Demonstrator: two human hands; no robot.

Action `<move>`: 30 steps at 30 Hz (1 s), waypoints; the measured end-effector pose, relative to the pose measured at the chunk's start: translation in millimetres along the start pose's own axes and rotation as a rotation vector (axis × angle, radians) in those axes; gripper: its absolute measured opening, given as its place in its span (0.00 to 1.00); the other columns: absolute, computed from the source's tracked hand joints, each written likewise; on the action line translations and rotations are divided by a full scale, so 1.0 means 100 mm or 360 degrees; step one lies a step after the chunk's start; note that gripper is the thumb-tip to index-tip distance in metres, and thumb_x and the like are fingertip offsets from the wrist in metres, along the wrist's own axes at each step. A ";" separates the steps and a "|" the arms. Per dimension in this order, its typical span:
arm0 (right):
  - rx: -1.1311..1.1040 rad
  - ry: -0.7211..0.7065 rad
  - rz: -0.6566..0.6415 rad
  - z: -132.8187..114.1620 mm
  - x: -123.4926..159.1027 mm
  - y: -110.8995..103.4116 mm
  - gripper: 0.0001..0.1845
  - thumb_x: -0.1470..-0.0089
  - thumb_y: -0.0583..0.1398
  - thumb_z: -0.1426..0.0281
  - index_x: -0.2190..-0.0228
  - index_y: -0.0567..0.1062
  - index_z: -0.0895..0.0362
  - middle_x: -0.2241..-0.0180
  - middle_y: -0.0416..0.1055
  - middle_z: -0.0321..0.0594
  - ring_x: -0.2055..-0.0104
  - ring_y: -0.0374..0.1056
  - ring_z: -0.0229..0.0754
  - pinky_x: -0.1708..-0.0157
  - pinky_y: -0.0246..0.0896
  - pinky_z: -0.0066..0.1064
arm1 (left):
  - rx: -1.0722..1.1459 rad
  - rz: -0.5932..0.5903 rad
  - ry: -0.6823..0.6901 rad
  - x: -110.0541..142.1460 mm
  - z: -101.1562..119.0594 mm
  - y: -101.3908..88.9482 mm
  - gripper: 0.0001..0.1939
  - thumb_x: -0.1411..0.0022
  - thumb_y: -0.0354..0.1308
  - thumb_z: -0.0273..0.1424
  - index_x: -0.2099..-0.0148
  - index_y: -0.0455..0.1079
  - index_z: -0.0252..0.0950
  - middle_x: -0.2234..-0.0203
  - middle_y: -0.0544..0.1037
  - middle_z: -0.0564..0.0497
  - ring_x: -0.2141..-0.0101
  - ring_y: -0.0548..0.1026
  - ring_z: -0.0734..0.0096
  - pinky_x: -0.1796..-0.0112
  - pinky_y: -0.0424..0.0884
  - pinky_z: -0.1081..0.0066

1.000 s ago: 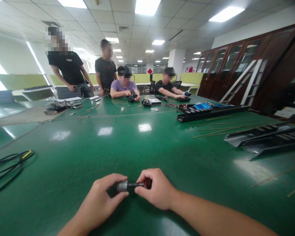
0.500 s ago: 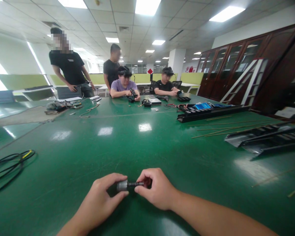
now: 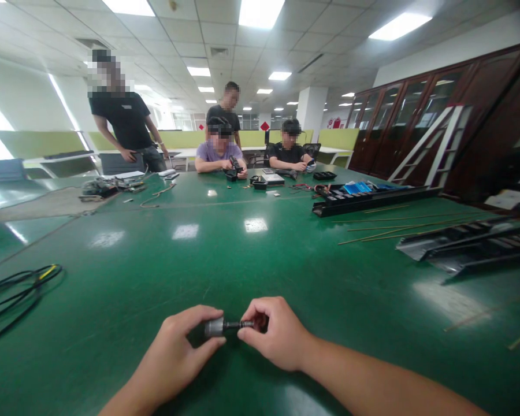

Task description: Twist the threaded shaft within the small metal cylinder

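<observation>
Low in the head view, both hands are on one small metal part with a grey cylinder [image 3: 214,327] at its left end and a thin dark shaft [image 3: 231,325] running right. My left hand [image 3: 179,346] has its thumb and index finger on opposite sides of the cylinder. My right hand [image 3: 277,335] pinches the ringed right end of the shaft between thumb and forefinger. Something reddish-brown shows inside the curl of that hand, mostly hidden by the fingers. The part lies roughly level, just above or on the green table [image 3: 216,260]; I cannot tell which.
A coiled black cable [image 3: 21,294] lies at left. To the right are long black metal channels [image 3: 472,248] and thin rods [image 3: 385,234]. Across the table two people sit handling small parts, with two more standing behind. A black channel [image 3: 364,199] holds blue-wrapped items.
My hands and the part barely move; the cylinder has shifted very slightly left. Across the table, a standing person has moved right, behind the seated one in purple.
</observation>
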State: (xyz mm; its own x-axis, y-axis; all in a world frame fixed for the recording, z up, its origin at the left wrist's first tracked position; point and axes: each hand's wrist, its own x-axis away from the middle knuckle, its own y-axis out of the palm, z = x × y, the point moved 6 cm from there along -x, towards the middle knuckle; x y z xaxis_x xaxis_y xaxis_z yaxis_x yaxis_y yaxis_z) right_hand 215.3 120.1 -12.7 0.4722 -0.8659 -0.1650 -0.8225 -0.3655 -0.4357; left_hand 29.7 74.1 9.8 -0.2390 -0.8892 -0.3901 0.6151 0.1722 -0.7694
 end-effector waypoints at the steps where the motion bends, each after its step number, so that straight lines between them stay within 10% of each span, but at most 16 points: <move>1: 0.0001 0.0001 0.0001 0.00 0.00 0.00 0.04 0.54 0.65 0.71 0.73 0.78 0.59 0.78 0.71 0.34 0.76 0.64 0.35 0.75 0.56 0.25 | 0.0000 0.0004 0.0001 0.00 0.00 0.00 0.13 0.42 0.66 0.32 0.53 0.76 0.42 0.60 0.83 0.51 0.59 0.81 0.62 0.55 0.77 0.66; 30: -0.0040 0.0070 -0.0011 0.01 -0.01 0.01 0.03 0.54 0.65 0.71 0.74 0.78 0.59 0.79 0.70 0.34 0.76 0.63 0.35 0.74 0.57 0.26 | -0.0013 0.0029 0.0015 -0.03 0.05 -0.06 0.13 0.43 0.65 0.31 0.54 0.77 0.42 0.62 0.83 0.50 0.61 0.82 0.62 0.57 0.78 0.68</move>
State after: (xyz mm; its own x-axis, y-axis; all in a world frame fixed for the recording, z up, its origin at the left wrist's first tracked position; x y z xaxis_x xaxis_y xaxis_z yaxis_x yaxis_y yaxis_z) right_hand 214.5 121.4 -14.0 0.4638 -0.8773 -0.1231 -0.8273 -0.3792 -0.4145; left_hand 30.5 73.8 18.3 -0.2349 -0.8818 -0.4089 0.6131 0.1920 -0.7663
